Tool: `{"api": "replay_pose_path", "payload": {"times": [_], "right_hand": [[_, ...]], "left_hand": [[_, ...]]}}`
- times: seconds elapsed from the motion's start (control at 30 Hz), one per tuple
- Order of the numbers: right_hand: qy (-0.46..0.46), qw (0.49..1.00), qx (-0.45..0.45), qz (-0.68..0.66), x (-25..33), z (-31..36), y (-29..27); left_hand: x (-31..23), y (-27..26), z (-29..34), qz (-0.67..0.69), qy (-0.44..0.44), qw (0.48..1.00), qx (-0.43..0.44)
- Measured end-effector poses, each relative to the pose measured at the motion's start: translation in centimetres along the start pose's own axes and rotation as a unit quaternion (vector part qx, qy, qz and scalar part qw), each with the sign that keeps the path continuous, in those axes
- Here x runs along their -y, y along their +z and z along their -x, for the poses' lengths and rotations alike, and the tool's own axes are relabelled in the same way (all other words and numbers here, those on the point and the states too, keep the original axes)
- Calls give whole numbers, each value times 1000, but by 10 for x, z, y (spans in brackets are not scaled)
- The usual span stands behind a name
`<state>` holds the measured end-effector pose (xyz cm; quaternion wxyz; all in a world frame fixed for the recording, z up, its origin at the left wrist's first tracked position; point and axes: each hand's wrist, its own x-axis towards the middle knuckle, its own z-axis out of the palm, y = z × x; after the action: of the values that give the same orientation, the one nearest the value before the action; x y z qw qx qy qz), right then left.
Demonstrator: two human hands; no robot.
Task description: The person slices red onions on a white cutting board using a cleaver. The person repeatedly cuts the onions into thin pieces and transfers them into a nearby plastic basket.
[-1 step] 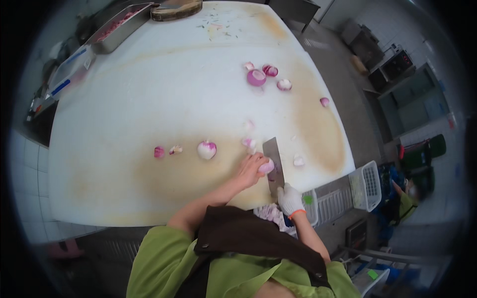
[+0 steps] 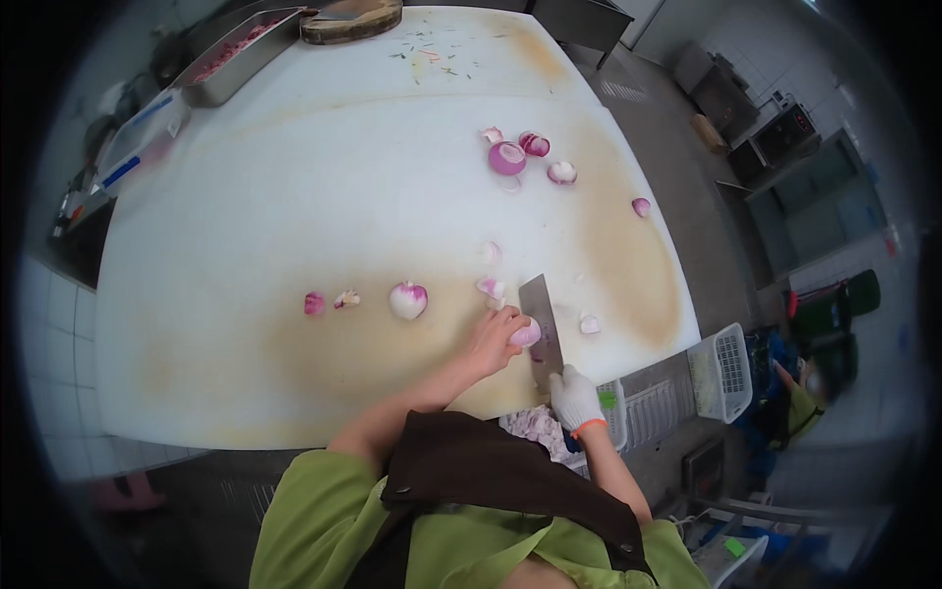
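My bare left hand (image 2: 496,339) is closed round a peeled red onion (image 2: 526,333), pressing it on the white table near its front edge. A broad cleaver (image 2: 539,319) stands against the right side of that onion. Its handle is in my gloved right hand (image 2: 575,401), which wears a white knit glove with an orange cuff. Pieces of onion skin (image 2: 492,288) lie just beyond my left fingers. A whitish-purple onion (image 2: 408,300) rests further left. Below the table edge, a white basket (image 2: 616,412) holds chopped onion (image 2: 535,424), partly hidden by my apron.
Toward the far right lie a cut purple onion (image 2: 506,158) and several onion pieces (image 2: 561,172). A metal tray of red meat (image 2: 204,91), a round wooden board (image 2: 351,24) and a clear plastic box (image 2: 143,142) line the far left. Another person (image 2: 803,404) is at the right.
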<state>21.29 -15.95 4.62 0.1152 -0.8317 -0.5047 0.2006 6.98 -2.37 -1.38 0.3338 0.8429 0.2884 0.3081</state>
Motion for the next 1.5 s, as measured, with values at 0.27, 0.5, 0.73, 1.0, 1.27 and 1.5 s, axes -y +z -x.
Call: {"api": "replay_pose_path", "payload": {"times": [0.27,0.5,0.73,1.0,1.27,1.5], "right_hand": [[3,1000,18,10,10,0,-1],[-6,999,18,41,2,-2,17],[11,999,-1,37,20,0,2],[19,999,0,33,29,1,-8],[24,998,25,47,34,1,-13],[-2,998,29,62,45,-3,-21]], "left_hand": [[2,2,5,5,-16,1000,-1],[-2,6,13,18,-18,1000,-1],[4,12,14,38,-24,999,-29],[10,16,20,35,-6,998,-59],[9,15,26,24,-12,997,-72],[12,16,25,44,-13,995,-92]]}}
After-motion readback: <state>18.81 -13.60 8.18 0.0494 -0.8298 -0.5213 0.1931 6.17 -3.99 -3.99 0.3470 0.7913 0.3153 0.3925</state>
